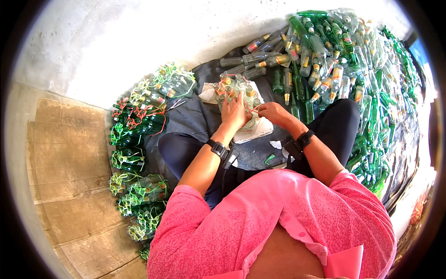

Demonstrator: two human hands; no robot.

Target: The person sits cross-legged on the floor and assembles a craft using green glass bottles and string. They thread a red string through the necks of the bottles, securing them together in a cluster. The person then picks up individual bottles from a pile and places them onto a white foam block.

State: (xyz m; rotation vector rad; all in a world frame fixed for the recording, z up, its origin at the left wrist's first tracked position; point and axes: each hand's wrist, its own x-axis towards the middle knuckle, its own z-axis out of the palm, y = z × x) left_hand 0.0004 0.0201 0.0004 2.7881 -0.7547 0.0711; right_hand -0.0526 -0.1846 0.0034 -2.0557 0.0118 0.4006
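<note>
In front of my crossed legs stands a bundle of clear glass bottles (pixel 239 83), upright and close together, with red string (pixel 226 76) running round their necks. My left hand (pixel 233 113) is closed over the near side of this bundle, its fingers among the bottle necks. Just right of it, my right hand (pixel 274 115) pinches the red string at the bundle's right side. The fingertips of both hands are partly hidden among the glass. Under the bottles lies a white board (pixel 254 134).
Tied bundles of bottles (pixel 151 118) line the left, beside brown cardboard (pixel 69 153). A large heap of loose green and clear bottles (pixel 320 56) rises at the right. Dark sheeting (pixel 186 116) covers the floor, with a green scrap (pixel 270 159) near me. A white wall (pixel 139 37) stands behind.
</note>
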